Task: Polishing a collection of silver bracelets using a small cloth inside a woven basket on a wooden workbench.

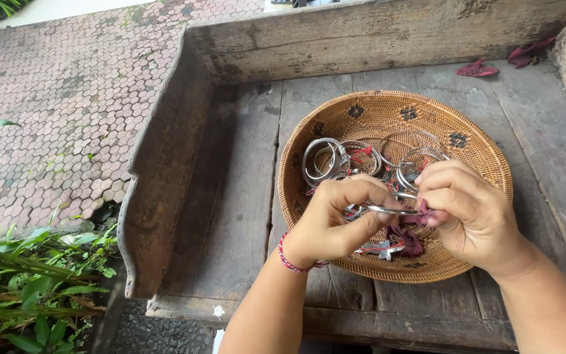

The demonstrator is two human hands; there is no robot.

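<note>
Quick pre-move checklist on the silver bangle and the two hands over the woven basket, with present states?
1. Left hand pinches thin silver bangle: ok.
2. Right hand presses dark red cloth against the bangle: ok.
3. Round woven basket flat on grey wooden planks: ok.
4. Other silver bangles inside basket: ok.
5. Bangle free of red tag strings: cannot tell.

no packages, labels, signs or screens visible

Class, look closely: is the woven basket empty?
No: the woven basket holds several silver bangles, and both hands work above it.
</note>
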